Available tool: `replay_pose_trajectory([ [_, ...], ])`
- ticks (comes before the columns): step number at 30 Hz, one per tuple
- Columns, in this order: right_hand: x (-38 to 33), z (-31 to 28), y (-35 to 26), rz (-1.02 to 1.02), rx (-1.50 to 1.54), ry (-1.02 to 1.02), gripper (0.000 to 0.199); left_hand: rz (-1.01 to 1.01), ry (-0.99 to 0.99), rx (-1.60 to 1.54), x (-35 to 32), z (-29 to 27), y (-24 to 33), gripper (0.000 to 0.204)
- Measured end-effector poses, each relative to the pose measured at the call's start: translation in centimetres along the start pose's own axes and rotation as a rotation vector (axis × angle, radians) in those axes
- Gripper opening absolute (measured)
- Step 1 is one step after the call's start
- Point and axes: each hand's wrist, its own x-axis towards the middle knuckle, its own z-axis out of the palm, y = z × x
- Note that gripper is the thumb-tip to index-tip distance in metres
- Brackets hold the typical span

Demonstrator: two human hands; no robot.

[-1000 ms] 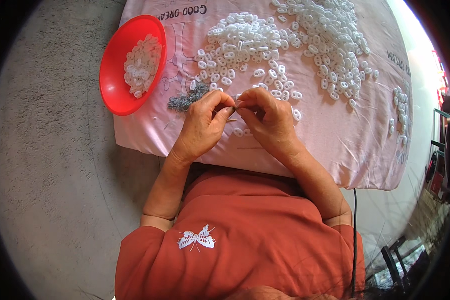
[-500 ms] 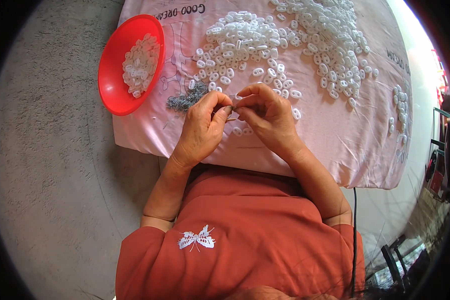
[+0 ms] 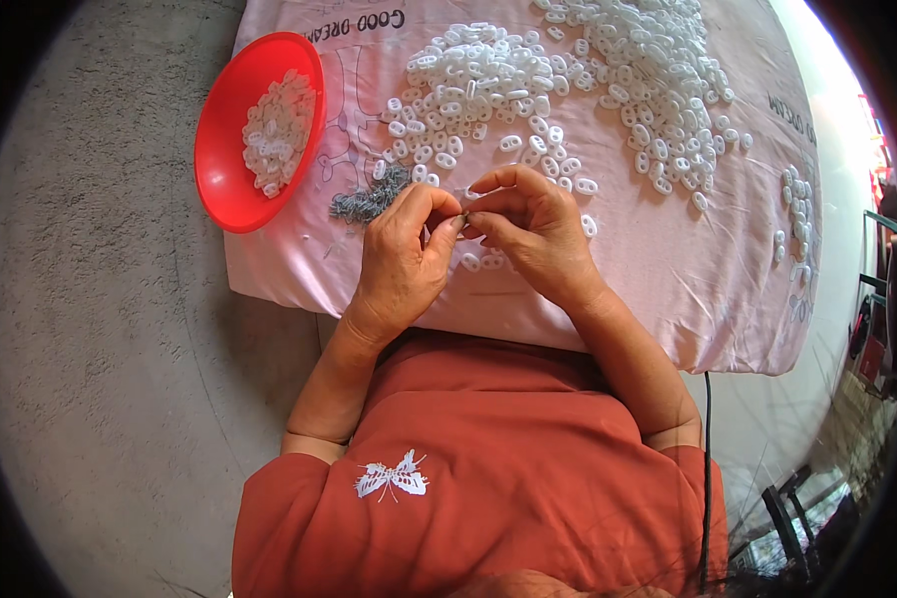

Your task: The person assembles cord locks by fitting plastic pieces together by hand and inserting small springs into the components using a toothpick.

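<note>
My left hand [image 3: 405,251] and my right hand [image 3: 540,239] meet over the near part of the table, thumbs and forefingers pinched tip to tip. Between the fingertips is something tiny and dark, too small to name. A tangle of grey threads [image 3: 369,203] lies just beyond my left hand. Past both hands spreads a pile of small white oval two-holed plastic pieces [image 3: 480,80]. A few more of these pieces [image 3: 490,261] rest on the cloth beneath my fingers, partly covered by my right hand.
A red bowl [image 3: 219,159] holding whitish small pieces [image 3: 277,135] stands at the table's left edge. A larger heap of white pieces [image 3: 658,95] lies at the far right, and a small group [image 3: 797,214] near the right edge. Pink cloth [image 3: 658,289] covers the table. A black cord [image 3: 708,468] hangs down at right.
Both hands stay pinched together in nearly the same place, with slight finger movement. The thin yellowish bit seen beside my left fingertips earlier shows less now. The view has shifted slightly.
</note>
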Motion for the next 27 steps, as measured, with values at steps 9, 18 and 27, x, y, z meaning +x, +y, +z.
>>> replay_pose_trajectory([
  [9, 0.17, -0.27, -0.17, 0.032, 0.077, -0.051, 0.027, 0.007, 0.004, 0.033, -0.09, -0.42, 0.49, 0.014],
  [18, 0.09, -0.32, -0.38, 0.069, 0.170, -0.069, 0.041, 0.141, 0.046, 0.114, -0.09, -0.56, 0.80, 0.021],
  [27, 0.13, -0.22, -0.23, 0.048, 0.142, -0.073, 0.045, 0.193, 0.075, 0.138, -0.14, -0.31, 0.53, 0.024],
])
